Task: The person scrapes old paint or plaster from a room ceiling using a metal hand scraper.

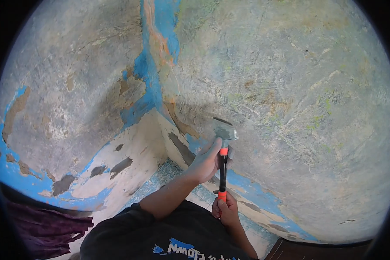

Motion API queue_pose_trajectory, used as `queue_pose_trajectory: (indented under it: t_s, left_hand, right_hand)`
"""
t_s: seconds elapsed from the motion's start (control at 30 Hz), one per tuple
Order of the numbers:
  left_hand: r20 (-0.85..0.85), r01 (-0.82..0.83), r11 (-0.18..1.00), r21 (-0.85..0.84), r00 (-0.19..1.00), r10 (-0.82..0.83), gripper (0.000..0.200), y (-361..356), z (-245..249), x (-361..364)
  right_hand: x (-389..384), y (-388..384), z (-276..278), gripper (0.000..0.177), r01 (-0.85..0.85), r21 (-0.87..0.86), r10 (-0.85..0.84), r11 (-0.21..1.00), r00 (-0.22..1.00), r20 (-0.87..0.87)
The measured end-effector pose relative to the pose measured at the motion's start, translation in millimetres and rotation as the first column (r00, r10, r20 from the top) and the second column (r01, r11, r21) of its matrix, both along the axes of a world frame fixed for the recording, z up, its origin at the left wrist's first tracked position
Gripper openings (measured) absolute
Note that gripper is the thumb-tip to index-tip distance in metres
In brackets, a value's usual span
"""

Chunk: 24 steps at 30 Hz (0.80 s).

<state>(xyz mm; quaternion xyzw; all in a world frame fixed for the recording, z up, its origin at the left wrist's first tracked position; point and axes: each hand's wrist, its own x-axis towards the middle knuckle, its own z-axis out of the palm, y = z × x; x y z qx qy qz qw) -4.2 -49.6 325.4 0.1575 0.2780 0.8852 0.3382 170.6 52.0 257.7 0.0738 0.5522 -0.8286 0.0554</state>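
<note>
A long-handled scraper (222, 173) with a black and orange handle and a wide grey metal head stands nearly upright in the view. My left hand (210, 160) is wrapped round its upper part, just below the head. Lower down, my right hand (226, 207) grips the orange end of the handle. The scraper's head is against or close to the grey, scraped wall (281, 112), right of the corner; contact cannot be made out.
Blue paint (151, 82) remains along the corner. A whitish lower wall band (134, 138) has dark bare patches. Speckled floor (162, 175) shows below. Dark purple cloth (47, 225) lies at the lower left, and a dark brown surface (307, 251) at the lower right.
</note>
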Motion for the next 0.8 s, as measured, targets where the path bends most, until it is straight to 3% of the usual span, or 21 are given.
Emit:
queue_pose_trajectory:
  t_s: [0.07,0.17,0.27,0.8]
  left_hand:
    - [-0.015,0.045,0.999,-0.007,0.999,-0.045,0.029,8,9,-2]
    - [-0.013,0.057,0.998,0.025,0.998,-0.057,0.027,20,16,-8]
    - [0.010,0.096,0.994,0.048,0.995,-0.097,0.026,25,23,-13]
    - [-0.059,0.332,0.937,0.111,0.943,-0.327,0.026,15,45,-46]
  right_hand:
    - [-1,3,-1,0.032,0.018,-0.126,-0.020,0.992,1.000,-0.013]
    - [-6,4,13,0.033,0.036,-0.109,-0.036,0.993,0.999,-0.003]
    - [-10,7,14,0.039,0.045,0.022,-0.044,0.999,0.997,-0.058]
    - [-24,-33,47,0.045,0.164,-0.092,-0.170,0.982,0.984,-0.062]
